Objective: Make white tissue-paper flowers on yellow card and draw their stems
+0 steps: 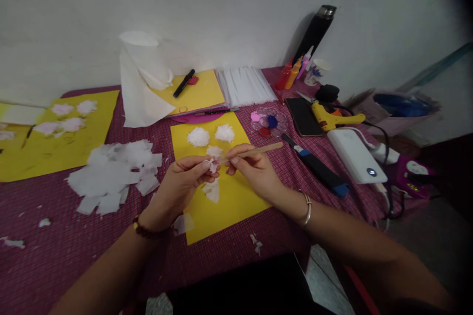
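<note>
My left hand (181, 184) pinches a small piece of white tissue paper (210, 164) between thumb and fingers. My right hand (251, 172) grips a thin wooden stick (258, 149) whose near end touches that tissue piece. Both hands hover over a yellow sheet (229, 202) lying on the red checked tablecloth (55, 251). On that sheet sit fluffy white tissue puffs (198, 136), and flat tissue scraps (212, 191) lie under my hands.
A heap of cut tissue squares (114, 174) lies at left, beside a yellow sheet with pink puffs (62, 133). A tissue roll (142, 74), black marker (184, 83), paint palette (269, 122), yellow glue gun (334, 118), white power bank (356, 155), cutter (318, 167) and paint bottles (291, 74) surround the workspace.
</note>
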Motion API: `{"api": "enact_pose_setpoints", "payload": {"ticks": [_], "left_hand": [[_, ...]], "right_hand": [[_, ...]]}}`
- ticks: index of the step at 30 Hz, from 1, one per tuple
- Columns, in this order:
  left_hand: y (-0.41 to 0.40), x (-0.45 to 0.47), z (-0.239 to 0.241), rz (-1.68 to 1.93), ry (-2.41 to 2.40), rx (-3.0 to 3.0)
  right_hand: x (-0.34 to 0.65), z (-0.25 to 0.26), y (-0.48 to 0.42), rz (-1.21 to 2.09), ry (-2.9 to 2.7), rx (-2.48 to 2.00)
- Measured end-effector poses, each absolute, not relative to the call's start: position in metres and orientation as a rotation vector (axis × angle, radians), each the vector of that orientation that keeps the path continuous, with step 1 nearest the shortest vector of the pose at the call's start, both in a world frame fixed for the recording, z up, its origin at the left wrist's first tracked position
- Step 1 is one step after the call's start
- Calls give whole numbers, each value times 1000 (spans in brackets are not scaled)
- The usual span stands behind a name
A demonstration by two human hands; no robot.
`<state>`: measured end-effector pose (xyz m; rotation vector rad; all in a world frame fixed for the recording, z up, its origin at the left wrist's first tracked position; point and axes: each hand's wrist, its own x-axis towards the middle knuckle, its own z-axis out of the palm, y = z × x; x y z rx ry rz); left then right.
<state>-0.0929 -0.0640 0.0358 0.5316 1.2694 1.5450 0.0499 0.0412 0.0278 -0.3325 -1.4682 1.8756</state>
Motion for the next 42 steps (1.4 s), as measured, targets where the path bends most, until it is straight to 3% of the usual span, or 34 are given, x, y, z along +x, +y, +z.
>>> {"api": "enact_pose_setpoints", "payload": {"ticks": [5,11,15,19,22,25,30,42], "left_hand": [[-64,-91,36,1646,1518,804],[-70,-82,49,1538,1810,1586],[-62,-84,67,1517,1720,1337],[-38,-96,89,1386,1394,848],[-21,-97,100,1353,1393,980],[-13,-91,103,1303,1625,1513],[-18,-103,85,886,1803,2492],[-26,-128,26,415,1910,2365]], "right_hand": [[48,26,40,2022,-1403,-425],[47,29,37,2020,-1369,-530],[50,38,44,2150,-1287,-356],[54,49,60,2062,-1357,-223],[52,51,68,2008,-1243,-344],[49,47,71,2172,-980,-485],[49,41,74,2590,-584,-630],[49,16,105,2342,-1071,-710]]}}
